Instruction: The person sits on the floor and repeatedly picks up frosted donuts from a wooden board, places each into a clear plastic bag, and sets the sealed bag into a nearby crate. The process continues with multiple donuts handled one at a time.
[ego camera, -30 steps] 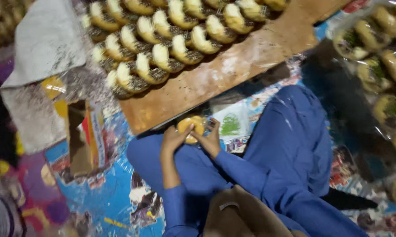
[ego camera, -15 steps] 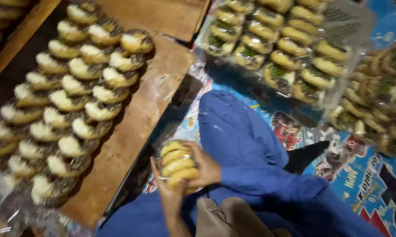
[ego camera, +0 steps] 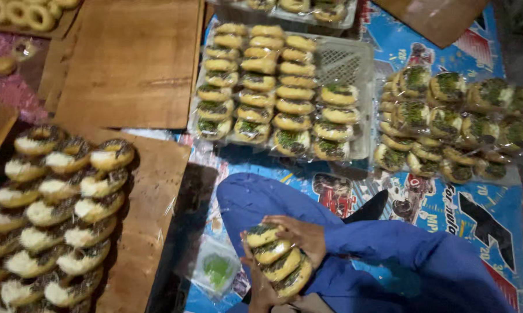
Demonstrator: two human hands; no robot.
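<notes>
Both hands hold a short row of several doughnuts (ego camera: 276,259) with green and dark topping, just above my lap in blue trousers (ego camera: 377,255). My left hand (ego camera: 260,288) cups the row from below and on the near side. My right hand (ego camera: 301,233) lies over its top and far side, fingers curled on the doughnuts. Whether a clear wrap is around the row I cannot tell.
A wooden board (ego camera: 151,191) at left carries rows of white-topped doughnuts (ego camera: 58,214). Ahead stands a grey crate (ego camera: 354,64) of green-topped doughnuts, with bagged doughnuts (ego camera: 447,122) to its right. A bare board (ego camera: 131,64) lies far left. A small plastic bag (ego camera: 218,269) rests by my knee.
The view has swung from the white-topped board toward the crate. A second ago my hands held one yellow doughnut; they now hold a row of several, lower on my lap.
</notes>
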